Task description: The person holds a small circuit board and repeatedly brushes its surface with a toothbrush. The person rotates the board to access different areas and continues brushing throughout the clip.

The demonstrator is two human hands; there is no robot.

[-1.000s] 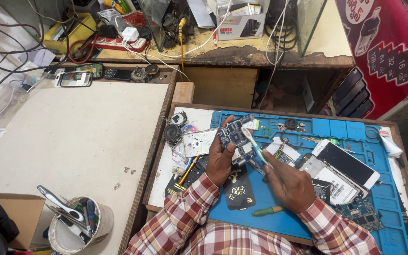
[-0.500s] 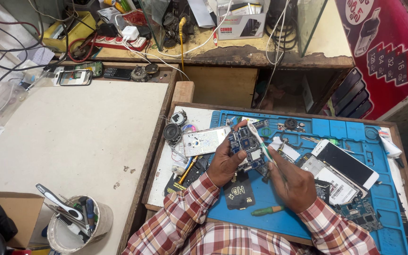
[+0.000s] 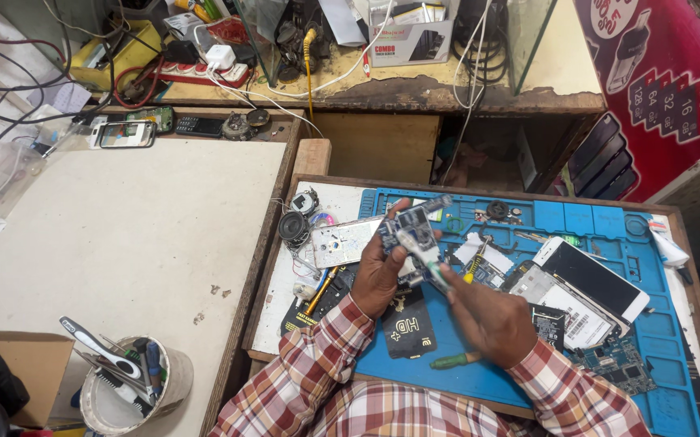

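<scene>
My left hand point(image 3: 380, 273) grips a small blue phone circuit board point(image 3: 411, 231), held up above the blue work mat point(image 3: 601, 222). My right hand point(image 3: 487, 317) holds a pale brush-like tool point(image 3: 421, 255) whose tip rests on the board. Both sleeves are red and white plaid. Just right of my hands lie a white phone with a dark screen point(image 3: 594, 279) and an opened phone back point(image 3: 559, 303). A green-handled screwdriver point(image 3: 455, 360) lies on the mat under my right wrist.
A small round speaker point(image 3: 293, 226) and loose parts lie at the mat's left. A tub of tools point(image 3: 131, 380) stands at the lower left on a pale tabletop point(image 3: 123, 235). Cables, a power strip point(image 3: 200, 73) and boxes crowd the back shelf.
Both hands have shifted slightly right and up with the board. The brush has moved across the board's face.
</scene>
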